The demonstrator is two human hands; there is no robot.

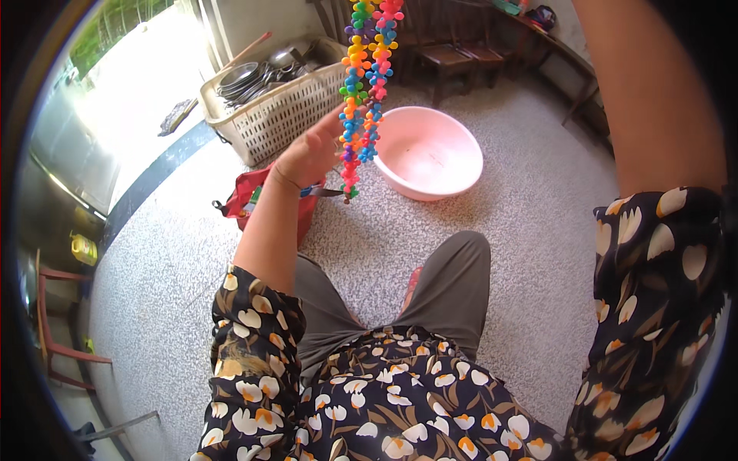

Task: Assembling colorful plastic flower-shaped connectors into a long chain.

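A long chain of knobby, many-coloured plastic linking pieces (356,115) hangs down from the top edge in two strands, meeting near its lower end. My left hand (311,152) is raised just left of the strands, open, with its fingers stretched toward them and the tips partly hidden behind the chain. Whether the fingers touch it, I cannot tell. My right arm reaches up past the top right edge, so that hand is out of view, as is the chain's upper end. Below and behind my left wrist lies a red bag (250,188) on the floor.
A pink plastic basin (453,165) stands on the speckled floor ahead of my knees. Behind it are dark wooden chairs (446,55). A pale slatted basket (269,115) full of pans stands at the far left, beside a bright doorway. A red-framed chair (69,274) is at left.
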